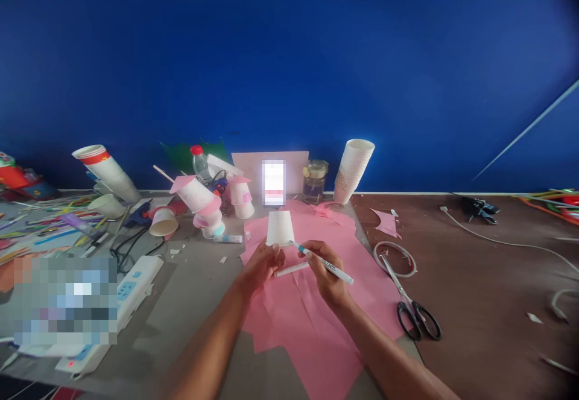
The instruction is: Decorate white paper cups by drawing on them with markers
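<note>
My left hand (265,261) is closed around the rim of an upturned white paper cup (279,227), held above sheets of pink paper (312,321). My right hand (326,270) grips a white marker pen (323,262) with a blue tip. The tip touches the cup's lower right side. A second white pen or cap (289,269) lies on the pink paper between my hands.
Black-handled scissors (411,303) and a curl of white paper strip (394,255) lie to the right. A stack of white cups (353,171), a glass jar (315,180), a phone (273,183) and pink-trimmed cup pieces (203,204) stand at the back. A white power strip (131,291) lies left.
</note>
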A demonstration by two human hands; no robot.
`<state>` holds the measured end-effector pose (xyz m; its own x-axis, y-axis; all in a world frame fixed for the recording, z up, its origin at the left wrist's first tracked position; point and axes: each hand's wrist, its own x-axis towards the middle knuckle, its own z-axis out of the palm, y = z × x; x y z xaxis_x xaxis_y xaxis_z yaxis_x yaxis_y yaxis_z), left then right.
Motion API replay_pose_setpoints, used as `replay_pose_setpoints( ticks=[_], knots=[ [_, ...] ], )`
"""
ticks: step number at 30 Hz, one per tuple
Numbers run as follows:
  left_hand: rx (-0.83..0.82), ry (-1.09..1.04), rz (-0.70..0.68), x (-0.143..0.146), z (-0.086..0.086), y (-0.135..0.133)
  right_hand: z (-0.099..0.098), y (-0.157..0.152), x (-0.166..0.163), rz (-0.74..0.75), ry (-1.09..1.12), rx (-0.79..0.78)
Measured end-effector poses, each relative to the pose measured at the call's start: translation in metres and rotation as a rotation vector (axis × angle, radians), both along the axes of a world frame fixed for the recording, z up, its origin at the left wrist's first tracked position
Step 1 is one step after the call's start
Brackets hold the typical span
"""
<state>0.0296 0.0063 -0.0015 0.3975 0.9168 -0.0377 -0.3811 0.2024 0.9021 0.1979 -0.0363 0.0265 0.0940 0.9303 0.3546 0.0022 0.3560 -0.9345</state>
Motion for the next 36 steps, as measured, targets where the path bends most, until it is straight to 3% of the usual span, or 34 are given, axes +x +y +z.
replay_pose_setpoints(
  ticks=[7,24,36],
  knots=[
    [-0.002,-0.005,0.016,-0.0007,-0.0002,-0.0006,0.0003,-0.0020,0.0014,0.052,-0.003,0.007],
    [-0.020,-0.003,0.013,0.0003,0.0033,-0.0022,0.0010,0.0012,-0.0003,-0.031,0.006,0.015],
    [-0.001,-0.003,0.016,0.0005,0.0023,-0.0014,-0.0028,-0.0011,0.0000,0.030,0.007,-0.015]
  ],
)
